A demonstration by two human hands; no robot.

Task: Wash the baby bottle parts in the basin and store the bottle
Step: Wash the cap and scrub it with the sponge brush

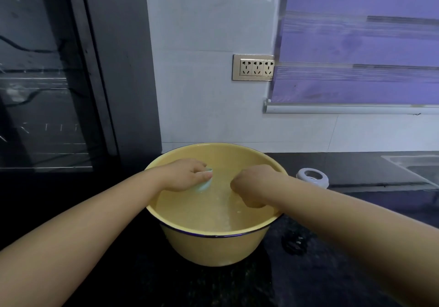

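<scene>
From the head view, I judge I am in the middle of the washing step. My left hand (187, 175) is curled around a small pale-green rounded bottle part (206, 183), holding it at the surface of the water at about ten o'clock in the round yellow enamel basin with a dark rim (213, 247). My right hand (255, 184) is closed into a loose fist, fingertips dipped in the water at about three o'clock; I cannot tell whether it holds anything.

A white plastic screw ring (313, 176) stands on the dark speckled worktop (356, 259) just beyond the basin's right rim, out of the water, so it may yet need washing or is already done. I see no bottle body, so storing remains ahead.

No brand, label or readable writing shows anywhere.
</scene>
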